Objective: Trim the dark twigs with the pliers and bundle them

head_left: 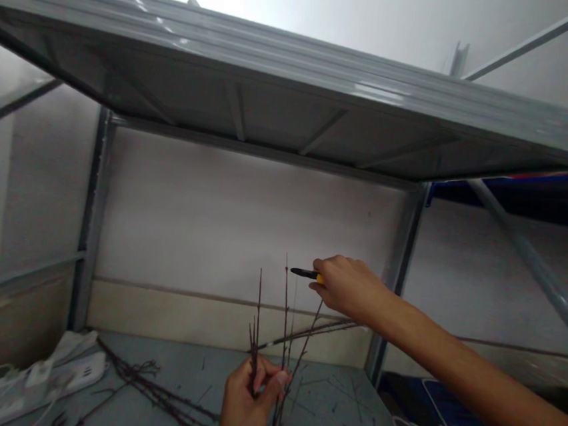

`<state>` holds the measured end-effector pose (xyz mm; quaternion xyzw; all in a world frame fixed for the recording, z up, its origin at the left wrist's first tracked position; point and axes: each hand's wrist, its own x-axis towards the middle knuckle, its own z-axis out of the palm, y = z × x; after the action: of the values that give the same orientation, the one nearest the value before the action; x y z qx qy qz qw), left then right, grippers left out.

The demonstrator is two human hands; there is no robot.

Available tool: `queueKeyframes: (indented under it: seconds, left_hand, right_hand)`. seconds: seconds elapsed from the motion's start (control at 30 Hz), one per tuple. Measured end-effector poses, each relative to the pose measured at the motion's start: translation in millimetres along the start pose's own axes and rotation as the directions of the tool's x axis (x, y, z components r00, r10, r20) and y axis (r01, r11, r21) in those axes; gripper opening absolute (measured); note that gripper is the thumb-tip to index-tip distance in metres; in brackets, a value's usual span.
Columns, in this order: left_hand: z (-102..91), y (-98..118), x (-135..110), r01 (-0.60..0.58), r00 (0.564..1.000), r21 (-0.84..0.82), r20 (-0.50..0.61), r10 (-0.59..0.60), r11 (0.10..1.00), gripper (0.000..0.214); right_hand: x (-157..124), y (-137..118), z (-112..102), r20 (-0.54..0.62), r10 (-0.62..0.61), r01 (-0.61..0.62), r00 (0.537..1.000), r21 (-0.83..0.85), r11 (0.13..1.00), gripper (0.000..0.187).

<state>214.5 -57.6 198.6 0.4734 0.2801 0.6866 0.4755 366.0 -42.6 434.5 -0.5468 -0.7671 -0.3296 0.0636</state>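
Gripping a few thin dark twigs (255,345), the left hand (255,398) is raised over the grey lower shelf (329,415) of a metal rack, low in the view and near its middle. Its fingers are closed, thumb pressed toward the others, clamped on the twigs, which stand nearly upright out of the grasp. One slender stem (285,307) rises beside the thumb, almost straight, and another leans off to the right, its top reaching up toward the other hand. A darker, slanting stick (302,334) crosses behind these; what supports it I cannot tell.

Higher up and further right, the right hand (341,282) reaches across with its arm stretched in from the right edge. Its fingers are wrapped around a small tool (303,273) with a black tip and a bit of yellow showing at the grip. The tip points left and sits just beside the top of the slender stem; whether the two touch cannot be told. Most of the handle is hidden in the fist.

On the shelf left of the left hand lies a loose bundle of dark branches (156,391), fanned toward the front. Beyond it, at the far left, is a white power strip (72,377) with plugs and cords. Short scraps (205,392) are scattered about the surface.
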Motion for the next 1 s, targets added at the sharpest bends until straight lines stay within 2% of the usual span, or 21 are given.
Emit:
queueKeyframes:
  seconds: [0.43, 1.0]
  left_hand:
    - [-1.2, 2, -1, -0.031, 0.999, 0.028, -0.024, 0.032, 0.999, 0.053]
    - [-0.1, 7, -3, -0.011, 0.999, 0.005, -0.039, 0.011, 1.0, 0.056]
  right_hand:
    - [7, -2, -5, 0.003, -0.021, 0.021, 1.0, 0.009, 1.0, 0.022]
    - [10, -8, -7, 0.023, -0.051, 0.052, 0.998, -0.03, 0.998, 0.018]
